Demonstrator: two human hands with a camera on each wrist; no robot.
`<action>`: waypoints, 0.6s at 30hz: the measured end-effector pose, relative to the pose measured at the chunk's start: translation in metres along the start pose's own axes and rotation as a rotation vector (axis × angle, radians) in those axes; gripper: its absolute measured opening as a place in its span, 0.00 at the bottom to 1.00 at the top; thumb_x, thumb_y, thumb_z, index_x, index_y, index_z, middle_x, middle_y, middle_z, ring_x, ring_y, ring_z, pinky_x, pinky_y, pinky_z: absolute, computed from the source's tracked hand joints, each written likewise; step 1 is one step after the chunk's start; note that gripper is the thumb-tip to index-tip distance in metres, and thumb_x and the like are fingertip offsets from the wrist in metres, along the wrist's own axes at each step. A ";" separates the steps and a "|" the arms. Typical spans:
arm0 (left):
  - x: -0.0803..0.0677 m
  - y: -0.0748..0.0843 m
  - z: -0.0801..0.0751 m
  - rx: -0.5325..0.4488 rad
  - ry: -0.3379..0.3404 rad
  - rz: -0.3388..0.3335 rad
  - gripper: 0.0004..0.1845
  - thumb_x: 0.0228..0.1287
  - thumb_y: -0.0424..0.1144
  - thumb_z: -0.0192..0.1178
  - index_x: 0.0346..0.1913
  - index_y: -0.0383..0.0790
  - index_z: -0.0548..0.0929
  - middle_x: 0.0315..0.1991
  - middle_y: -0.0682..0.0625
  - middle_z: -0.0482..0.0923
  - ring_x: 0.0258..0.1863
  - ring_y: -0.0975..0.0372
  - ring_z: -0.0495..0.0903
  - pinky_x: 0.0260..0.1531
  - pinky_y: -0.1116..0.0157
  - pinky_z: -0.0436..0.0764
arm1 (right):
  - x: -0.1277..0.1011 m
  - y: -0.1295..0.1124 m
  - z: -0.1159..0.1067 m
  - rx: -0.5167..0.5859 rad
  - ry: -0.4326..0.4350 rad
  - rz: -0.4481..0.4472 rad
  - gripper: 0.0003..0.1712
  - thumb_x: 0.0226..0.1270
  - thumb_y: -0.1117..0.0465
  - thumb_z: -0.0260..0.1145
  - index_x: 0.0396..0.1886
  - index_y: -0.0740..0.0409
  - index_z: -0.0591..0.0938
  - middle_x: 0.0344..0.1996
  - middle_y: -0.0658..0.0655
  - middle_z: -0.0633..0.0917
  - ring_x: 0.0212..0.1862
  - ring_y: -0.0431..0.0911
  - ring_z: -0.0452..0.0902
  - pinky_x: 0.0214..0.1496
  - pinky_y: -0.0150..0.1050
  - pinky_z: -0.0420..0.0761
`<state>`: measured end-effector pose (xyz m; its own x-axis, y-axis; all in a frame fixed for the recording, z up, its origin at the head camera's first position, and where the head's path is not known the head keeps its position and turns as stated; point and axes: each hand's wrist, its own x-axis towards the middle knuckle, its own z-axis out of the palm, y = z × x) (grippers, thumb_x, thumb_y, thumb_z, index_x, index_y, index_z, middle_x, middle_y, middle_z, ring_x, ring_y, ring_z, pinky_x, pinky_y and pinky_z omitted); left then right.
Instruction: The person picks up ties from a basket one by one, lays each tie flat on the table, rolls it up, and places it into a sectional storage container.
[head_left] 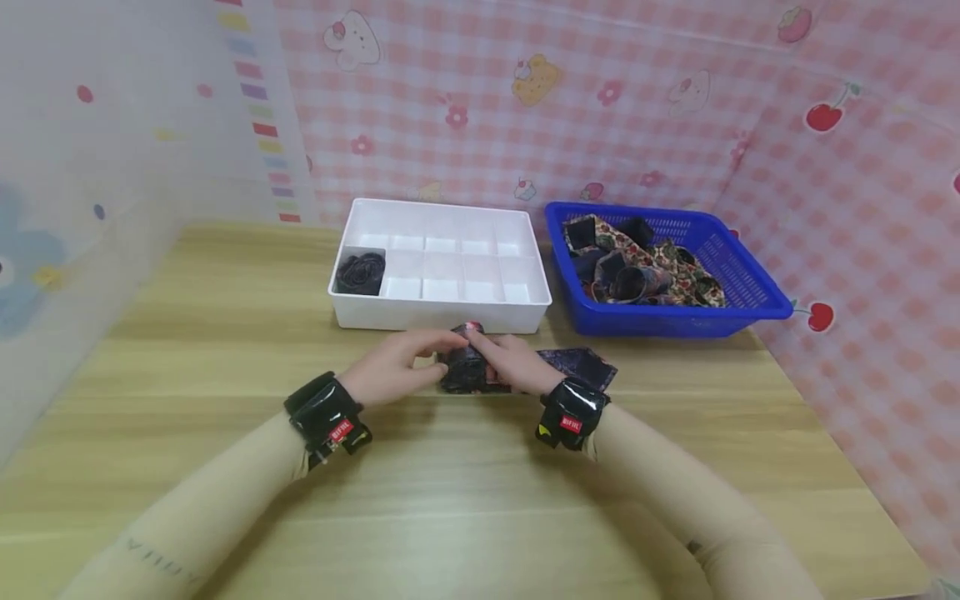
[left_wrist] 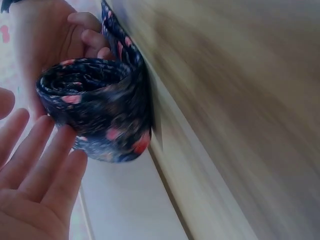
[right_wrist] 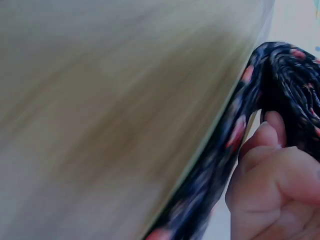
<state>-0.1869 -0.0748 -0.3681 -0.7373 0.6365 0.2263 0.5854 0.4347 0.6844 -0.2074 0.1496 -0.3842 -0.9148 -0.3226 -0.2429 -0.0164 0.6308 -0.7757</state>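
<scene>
A dark tie with pink spots (head_left: pixel 467 371) is rolled into a coil on the wooden table (head_left: pixel 480 500), just in front of the white tray. Its loose tail (head_left: pixel 581 365) lies flat to the right. My right hand (head_left: pixel 517 362) grips the coil, with its fingers (right_wrist: pixel 267 160) curled round the fabric (right_wrist: pixel 235 137). My left hand (head_left: pixel 390 371) is at the coil's left side. In the left wrist view its fingers (left_wrist: pixel 37 167) are straight and lie against the roll (left_wrist: pixel 97 115).
A white divided tray (head_left: pixel 442 312) stands behind the hands, with one dark rolled tie (head_left: pixel 360 273) in its front-left compartment. A blue basket (head_left: pixel 742 275) at the right holds several loose patterned ties (head_left: pixel 645 271). Pink checked walls close in the back and right.
</scene>
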 end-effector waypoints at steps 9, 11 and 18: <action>0.026 0.001 0.019 0.121 -0.120 0.045 0.16 0.64 0.37 0.59 0.54 0.43 0.82 0.52 0.50 0.81 0.41 0.60 0.79 0.44 0.60 0.77 | -0.004 0.023 -0.017 -0.158 0.009 -0.068 0.30 0.73 0.42 0.51 0.16 0.57 0.77 0.14 0.49 0.74 0.17 0.41 0.64 0.19 0.33 0.63; 0.031 0.002 0.023 0.154 -0.139 0.055 0.15 0.63 0.37 0.59 0.53 0.42 0.83 0.51 0.49 0.82 0.47 0.59 0.79 0.49 0.60 0.76 | -0.004 0.027 -0.019 -0.190 0.020 -0.077 0.27 0.72 0.44 0.53 0.16 0.55 0.76 0.14 0.48 0.73 0.17 0.41 0.65 0.19 0.32 0.64; 0.039 -0.001 0.026 0.061 -0.173 0.026 0.14 0.64 0.37 0.58 0.51 0.40 0.84 0.51 0.48 0.82 0.49 0.57 0.80 0.51 0.58 0.76 | -0.008 0.027 -0.018 -0.325 0.178 -0.109 0.20 0.67 0.49 0.64 0.19 0.52 0.72 0.14 0.46 0.70 0.18 0.41 0.65 0.20 0.34 0.62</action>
<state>-0.2074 -0.0342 -0.3781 -0.6556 0.7460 0.1167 0.6265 0.4511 0.6356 -0.2077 0.1824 -0.3929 -0.9558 -0.2909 -0.0425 -0.2186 0.7997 -0.5591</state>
